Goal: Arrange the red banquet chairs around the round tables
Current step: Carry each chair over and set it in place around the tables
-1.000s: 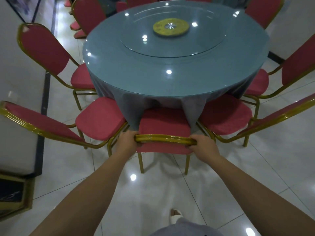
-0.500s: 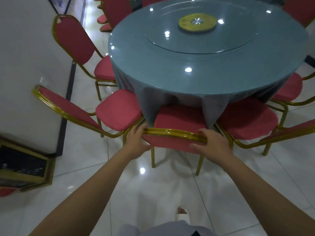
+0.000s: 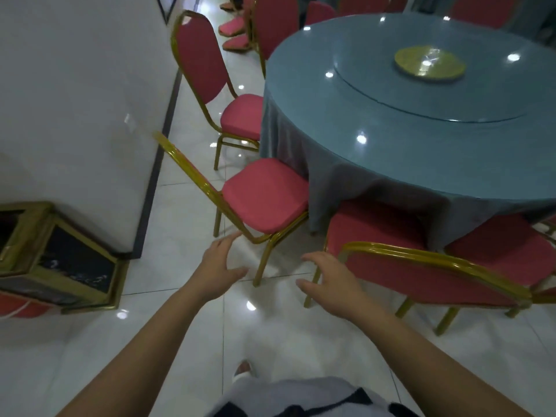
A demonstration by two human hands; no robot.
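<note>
Left grip (image 3: 221,266), right grip (image 3: 334,285) let go chair back (image 3: 427,260), both wide; neighbouring chair (image 3: 264,194) close ahead.

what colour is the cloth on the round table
Grey-blue tablecloth, plain with no pattern, seen in the head view.

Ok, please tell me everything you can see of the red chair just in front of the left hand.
This chair has a red padded seat and a shiny gold frame that looks like metal. Its back is seen nearly edge-on, as a gold rail slanting up toward the white wall. It stands on the glossy tiled floor, and its seat front meets the blue-grey tablecloth. The open left hand hovers near its rear corner; contact cannot be told.
</note>
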